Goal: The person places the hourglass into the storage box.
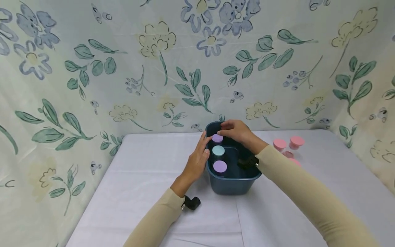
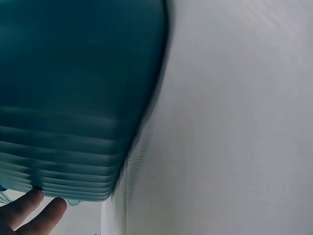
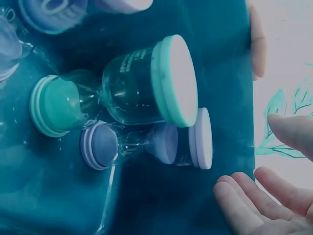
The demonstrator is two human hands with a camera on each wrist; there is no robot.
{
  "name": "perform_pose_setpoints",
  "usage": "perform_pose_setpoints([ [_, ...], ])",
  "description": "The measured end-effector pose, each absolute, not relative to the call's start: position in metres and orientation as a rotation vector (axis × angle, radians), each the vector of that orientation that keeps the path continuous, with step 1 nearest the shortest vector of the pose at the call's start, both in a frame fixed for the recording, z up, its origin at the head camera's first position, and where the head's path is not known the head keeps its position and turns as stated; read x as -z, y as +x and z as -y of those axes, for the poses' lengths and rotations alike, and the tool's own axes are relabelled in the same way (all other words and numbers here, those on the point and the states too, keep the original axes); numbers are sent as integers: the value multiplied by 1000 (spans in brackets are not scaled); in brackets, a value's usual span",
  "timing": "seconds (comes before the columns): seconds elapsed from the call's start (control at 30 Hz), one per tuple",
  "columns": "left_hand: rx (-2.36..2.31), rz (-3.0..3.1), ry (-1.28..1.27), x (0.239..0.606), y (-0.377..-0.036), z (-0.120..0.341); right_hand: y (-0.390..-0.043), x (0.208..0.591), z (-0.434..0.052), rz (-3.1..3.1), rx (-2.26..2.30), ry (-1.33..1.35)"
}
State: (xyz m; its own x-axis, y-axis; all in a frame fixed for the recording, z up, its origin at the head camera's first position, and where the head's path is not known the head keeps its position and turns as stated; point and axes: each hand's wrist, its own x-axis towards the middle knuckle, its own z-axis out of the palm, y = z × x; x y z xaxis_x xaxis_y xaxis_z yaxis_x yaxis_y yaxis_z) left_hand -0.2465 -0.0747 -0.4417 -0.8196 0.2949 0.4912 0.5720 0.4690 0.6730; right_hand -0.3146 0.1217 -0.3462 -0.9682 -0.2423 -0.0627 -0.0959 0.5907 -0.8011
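The right hand (image 1: 239, 132) is over the far end of the blue tub (image 1: 232, 188), its thumb and fingers parted and lightly bent, with nothing held between them. Just beside its fingertips, a little below them, is the lid of the far purple sand timer (image 1: 217, 138), which stands upright inside the tub; the right wrist view shows a small gap there. Nearer the wearer than those fingers, in the same row, stand a mint sand timer (image 1: 218, 151) and the near purple sand timer (image 1: 220, 166). The left hand (image 1: 195, 163) has its fingers nearly straight along the tub's left side, gripping nothing; whether they press the wall I cannot tell. Well right of the right fingers, past the forearm, pink sand timers (image 1: 279, 144) stand on the white cloth (image 1: 148, 164)
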Motion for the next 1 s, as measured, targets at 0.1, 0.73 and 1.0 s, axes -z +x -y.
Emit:
perform_pose_setpoints([
  [0.1, 1280, 2416, -733, 443, -246, 75, -311, 344, -125, -2610, 1367, -286],
  [0.73, 1261, 2401, -745, 443, -245, 78, -273, 296, -164, -2542, 1527, -352],
  [1.0, 1278, 2396, -742, 445, -244, 77, -250, 294, -178, -2586, 1513, -379],
])
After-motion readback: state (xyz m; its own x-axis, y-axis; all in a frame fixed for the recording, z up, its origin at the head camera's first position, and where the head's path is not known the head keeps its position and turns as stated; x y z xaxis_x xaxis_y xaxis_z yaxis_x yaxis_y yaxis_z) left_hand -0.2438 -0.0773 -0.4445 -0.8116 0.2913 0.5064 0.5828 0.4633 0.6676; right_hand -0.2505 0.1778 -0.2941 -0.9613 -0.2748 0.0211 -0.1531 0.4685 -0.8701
